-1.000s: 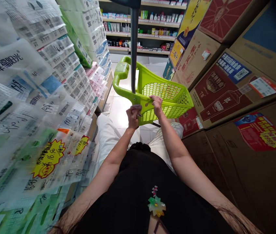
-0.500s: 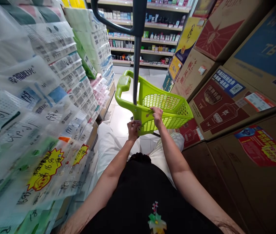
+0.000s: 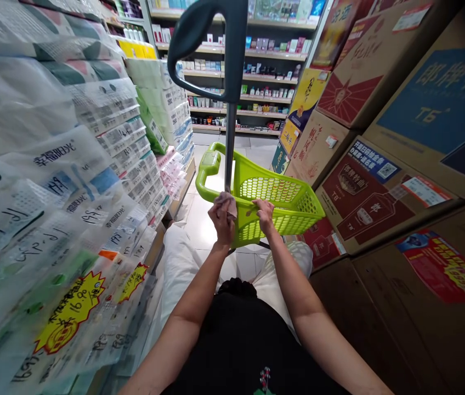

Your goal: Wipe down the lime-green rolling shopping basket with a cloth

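Observation:
A lime-green shopping basket (image 3: 294,222) with a perforated side and a tall dark pull handle (image 3: 236,60) stands in front of my knees. My left hand (image 3: 223,219) is closed on a greyish-pink cloth (image 3: 227,204) and presses it to the near corner of the basket, by the base of the handle. Farther right, my right hand (image 3: 264,215) grips the basket's near rim, its fingers curled over the edge.
Stacked packs of tissue paper (image 3: 113,109) with yellow price tags (image 3: 70,312) line the left side. Cardboard cartons (image 3: 374,192) are piled on the right. Shelves of small bottles and boxes (image 3: 257,71) stand ahead, beyond the tiled floor (image 3: 253,141).
My left hand has moved up the basket's corner with the cloth, which now shows more. The right hand keeps its hold on the rim. The view has tilted up slightly.

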Tool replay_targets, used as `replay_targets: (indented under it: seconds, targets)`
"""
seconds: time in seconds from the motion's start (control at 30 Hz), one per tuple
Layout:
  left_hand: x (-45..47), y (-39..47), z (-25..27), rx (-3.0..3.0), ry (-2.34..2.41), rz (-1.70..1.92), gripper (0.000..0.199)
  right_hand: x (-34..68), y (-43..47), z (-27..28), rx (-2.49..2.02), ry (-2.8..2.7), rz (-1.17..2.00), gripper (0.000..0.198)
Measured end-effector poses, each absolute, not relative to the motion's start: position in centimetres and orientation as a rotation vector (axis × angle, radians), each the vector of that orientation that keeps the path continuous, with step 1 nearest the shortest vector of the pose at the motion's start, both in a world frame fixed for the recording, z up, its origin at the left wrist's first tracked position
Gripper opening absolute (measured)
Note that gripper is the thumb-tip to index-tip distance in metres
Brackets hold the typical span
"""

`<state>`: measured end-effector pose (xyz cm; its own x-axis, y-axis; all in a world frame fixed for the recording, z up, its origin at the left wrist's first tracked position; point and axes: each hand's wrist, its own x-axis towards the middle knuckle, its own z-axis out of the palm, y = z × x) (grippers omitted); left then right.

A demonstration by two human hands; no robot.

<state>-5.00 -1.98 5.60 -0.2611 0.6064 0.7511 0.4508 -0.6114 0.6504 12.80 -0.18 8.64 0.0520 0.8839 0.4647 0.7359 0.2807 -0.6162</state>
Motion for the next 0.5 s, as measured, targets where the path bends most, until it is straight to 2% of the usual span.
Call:
replay_targets:
  seconds: [0.3, 0.5]
  targets:
    - [-6.3, -1.7, 10.0, 1.801, 1.446, 2.248, 0.05, 12.6, -0.6, 8.8, -1.459, -1.692, 0.246, 0.043]
    - [-7.5, -0.7, 14.5, 2.038, 1.315, 2.081, 0.05, 12.5, -0.6, 8.8, -1.476, -1.691, 0.221, 0.044]
